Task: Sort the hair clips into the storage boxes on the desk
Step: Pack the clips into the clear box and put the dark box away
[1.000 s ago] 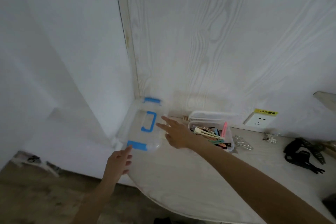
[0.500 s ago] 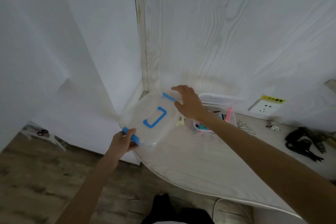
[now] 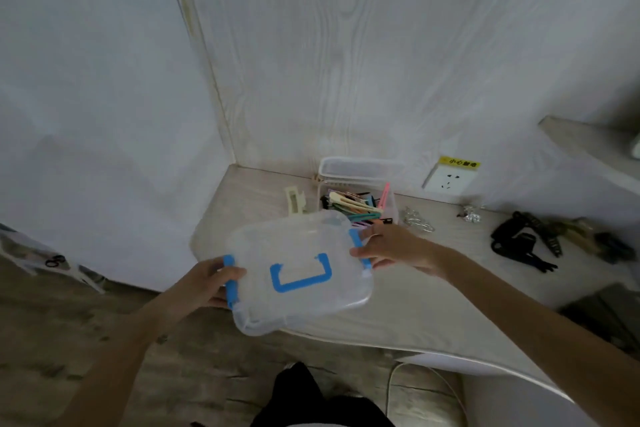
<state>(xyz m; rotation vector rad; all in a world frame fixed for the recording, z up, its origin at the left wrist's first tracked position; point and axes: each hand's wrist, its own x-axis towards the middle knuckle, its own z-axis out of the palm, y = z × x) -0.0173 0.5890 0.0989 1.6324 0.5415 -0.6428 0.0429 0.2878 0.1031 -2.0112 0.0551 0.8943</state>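
Observation:
I hold a clear lidded storage box [image 3: 298, 250] with a blue handle and blue latches above the desk's front left corner. My left hand [image 3: 204, 282] grips its left latch side. My right hand [image 3: 391, 248] grips the right latch side. Behind it stands an open clear box [image 3: 391, 199] full of coloured hair clips, its lid [image 3: 360, 168] leaning at the wall. A cream claw clip [image 3: 294, 201] lies on the desk to its left. Silver clips [image 3: 417, 220] lie to its right.
The pale wood desk [image 3: 433, 295] has a curved front edge. Black clips [image 3: 523, 243] and a small shiny piece [image 3: 471, 213] lie at the right. A wall socket [image 3: 450, 180] sits low on the back wall. A white chair [image 3: 485, 392] is below.
The lidded box has come away from the wall corner toward me and turned level. My right hand shifted from its far edge to the right latch. The cream clip is now uncovered.

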